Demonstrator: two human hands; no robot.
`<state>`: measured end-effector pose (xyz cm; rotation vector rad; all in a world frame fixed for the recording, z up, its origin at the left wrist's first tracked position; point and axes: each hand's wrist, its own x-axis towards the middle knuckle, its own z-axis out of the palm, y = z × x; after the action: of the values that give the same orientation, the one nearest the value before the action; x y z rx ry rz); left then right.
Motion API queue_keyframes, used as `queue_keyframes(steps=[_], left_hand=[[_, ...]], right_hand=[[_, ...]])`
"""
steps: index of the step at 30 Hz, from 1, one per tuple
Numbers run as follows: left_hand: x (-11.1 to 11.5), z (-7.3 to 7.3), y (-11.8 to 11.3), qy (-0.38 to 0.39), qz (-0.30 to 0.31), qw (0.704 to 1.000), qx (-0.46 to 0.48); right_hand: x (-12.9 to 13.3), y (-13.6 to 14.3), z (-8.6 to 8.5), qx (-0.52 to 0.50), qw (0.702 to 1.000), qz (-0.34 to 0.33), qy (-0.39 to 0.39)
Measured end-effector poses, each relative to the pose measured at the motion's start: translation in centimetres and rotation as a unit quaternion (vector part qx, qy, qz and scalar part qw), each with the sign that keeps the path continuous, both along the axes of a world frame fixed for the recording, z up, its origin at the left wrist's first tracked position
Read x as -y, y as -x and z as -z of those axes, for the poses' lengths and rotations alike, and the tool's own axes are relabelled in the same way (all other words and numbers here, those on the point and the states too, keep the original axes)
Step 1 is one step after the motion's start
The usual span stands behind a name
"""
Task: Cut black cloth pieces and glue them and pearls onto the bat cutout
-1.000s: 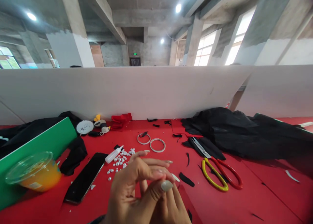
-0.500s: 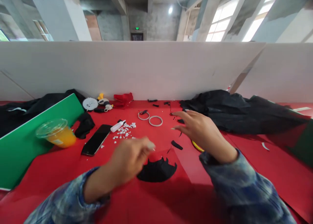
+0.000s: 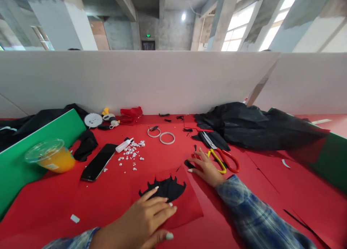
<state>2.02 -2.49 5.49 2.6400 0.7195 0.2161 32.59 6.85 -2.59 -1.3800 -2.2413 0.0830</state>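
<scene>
My left hand (image 3: 145,220) lies flat with fingers spread on a red sheet (image 3: 189,209), its fingertips on the near edge of a black bat-shaped cutout (image 3: 166,187). My right hand (image 3: 207,168) rests open on the red table, fingers apart, touching a small black scrap (image 3: 188,164). Just right of that hand lie scissors (image 3: 222,158) with one yellow and one red handle. Neither hand holds anything.
A pile of black fabric (image 3: 255,127) fills the back right. Small pearl beads (image 3: 131,155), a white glue bottle (image 3: 123,145), two white rings (image 3: 167,138), a black phone (image 3: 99,162), an orange drink cup (image 3: 50,158) and a green board (image 3: 32,147) sit at left. A white partition (image 3: 162,82) closes the back.
My left hand dropped from a raised pinch to lie flat on the cutout. My right hand drew back from the far scraps and settled beside the scissors. The view tilted down.
</scene>
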Motion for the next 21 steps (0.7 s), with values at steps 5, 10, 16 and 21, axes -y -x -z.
queue_keyframes(steps=[5, 10, 16, 21], left_hand=[[-3.1, -1.0, -1.3, -0.014, -0.103, 0.992, 0.074], [-6.7, -1.5, -1.1, 0.099, -0.241, 0.934, 0.246], [-8.1, 0.5, -1.3, 0.288, -0.249, 0.872, 0.308], [-8.4, 3.2, -1.2, 0.317, -0.263, 0.853, 0.321]], right_hand=[[-0.2, 1.1, 0.9, -0.02, 0.998, -0.004, -0.062], [0.0, 1.6, -0.1, -0.053, 0.994, 0.028, -0.087], [1.8, 6.1, -4.8, -0.136, 0.983, -0.11, 0.06], [1.5, 10.5, -6.1, -0.16, 0.951, -0.167, 0.203]])
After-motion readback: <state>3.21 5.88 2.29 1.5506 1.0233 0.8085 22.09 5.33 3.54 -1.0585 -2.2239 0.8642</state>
